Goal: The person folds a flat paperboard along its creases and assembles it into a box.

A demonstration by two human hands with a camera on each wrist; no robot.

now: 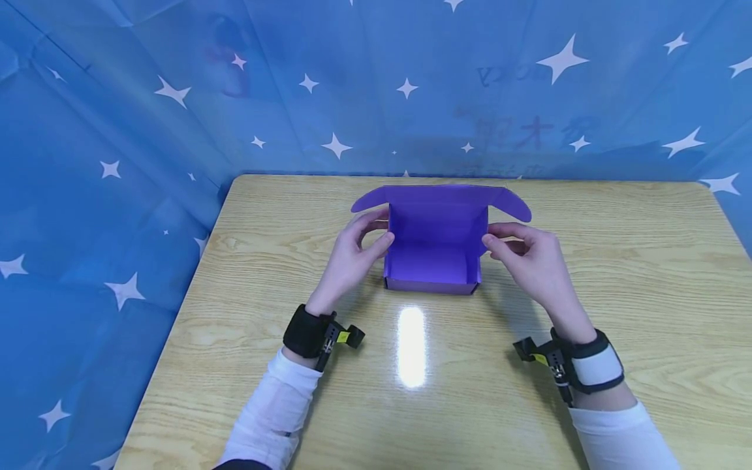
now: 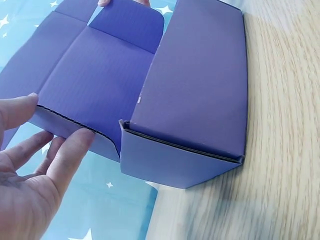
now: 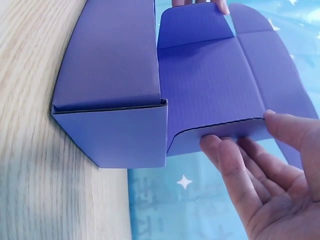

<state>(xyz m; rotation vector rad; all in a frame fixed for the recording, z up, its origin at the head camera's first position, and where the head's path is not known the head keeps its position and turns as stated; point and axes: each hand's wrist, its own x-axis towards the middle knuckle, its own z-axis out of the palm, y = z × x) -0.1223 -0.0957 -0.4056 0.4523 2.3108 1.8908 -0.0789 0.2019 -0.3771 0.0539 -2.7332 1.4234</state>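
A purple cardboard box [image 1: 431, 287] rests on the table with its hinged lid [image 1: 437, 222] raised at the back. The lid's front panel [image 1: 443, 194] folds forward at the top, its rounded ears spreading to both sides. My left hand [image 1: 355, 251] pinches the lid's left side flap [image 2: 105, 148] between thumb and fingers. On the opposite side, my right hand [image 1: 531, 258] pinches the right side flap [image 3: 186, 144] the same way. Bare purple cardboard shows inside the box.
A wood-grain table [image 1: 264, 261] carries the box near its back edge. Behind it and to the left hangs a blue cloth [image 1: 376, 117] with white stars. A bright light reflection lies on the tabletop in front of the box.
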